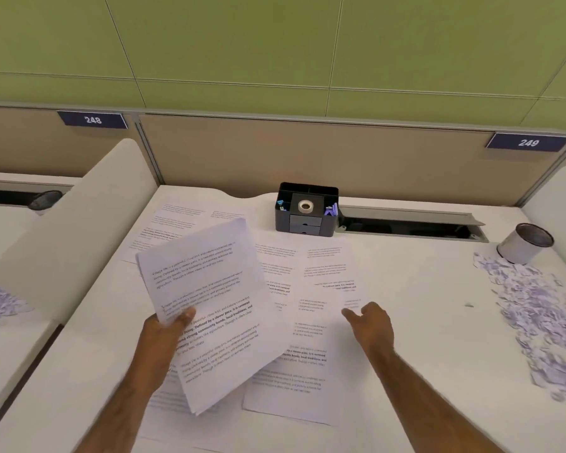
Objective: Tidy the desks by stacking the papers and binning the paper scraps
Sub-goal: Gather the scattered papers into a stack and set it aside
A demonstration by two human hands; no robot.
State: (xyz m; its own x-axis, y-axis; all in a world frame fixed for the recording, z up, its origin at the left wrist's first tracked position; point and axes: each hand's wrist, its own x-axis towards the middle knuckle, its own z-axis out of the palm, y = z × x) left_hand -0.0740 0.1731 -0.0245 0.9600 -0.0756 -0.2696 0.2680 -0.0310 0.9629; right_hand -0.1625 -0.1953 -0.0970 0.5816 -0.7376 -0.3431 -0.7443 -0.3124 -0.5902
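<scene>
Paper stacking underway.
Left hand [165, 333] pinches the sheaf [209, 289] clear of the surface [422, 289], freeing the right hand [371, 326], fingers loosely curled, for the next sheet [311, 289].

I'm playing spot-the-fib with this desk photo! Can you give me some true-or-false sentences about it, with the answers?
1. The left hand holds a bunch of papers. True.
2. The right hand holds a pen. False: it holds nothing and reaches toward a sheet lying on the desk.
3. Paper scraps lie beside a white can. True.
4. The black box is empty. False: a roll of tape sits in it.
</scene>
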